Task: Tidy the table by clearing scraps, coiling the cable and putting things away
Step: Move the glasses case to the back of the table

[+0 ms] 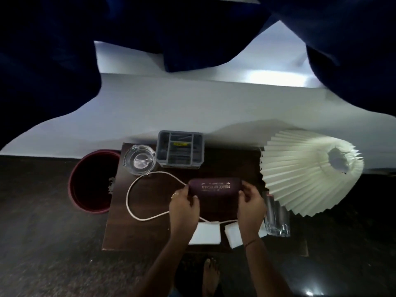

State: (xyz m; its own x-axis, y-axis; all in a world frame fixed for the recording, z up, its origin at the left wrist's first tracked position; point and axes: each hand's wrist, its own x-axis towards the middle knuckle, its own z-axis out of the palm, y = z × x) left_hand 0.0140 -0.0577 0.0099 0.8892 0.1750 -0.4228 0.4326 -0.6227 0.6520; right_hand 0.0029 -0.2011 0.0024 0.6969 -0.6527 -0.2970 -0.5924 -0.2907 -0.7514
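While hands point(184, 205) point(250, 203) grip the case point(215, 187), the organizer point(179, 164) holds dark items point(171, 154).

Wore thin ring point(175, 195) on one finger of L hand point(184, 207). Had thin reddish thread point(251, 242) tied round wrist of R hand point(250, 203). Showed both forearms point(162, 260) bare to btm edge. Stood on bare foot point(211, 273), toenails too blurry to tell re polish.

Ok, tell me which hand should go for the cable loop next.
Left, probably. The left hand grips the case end right beside the cable loop; the right hand is across the case.
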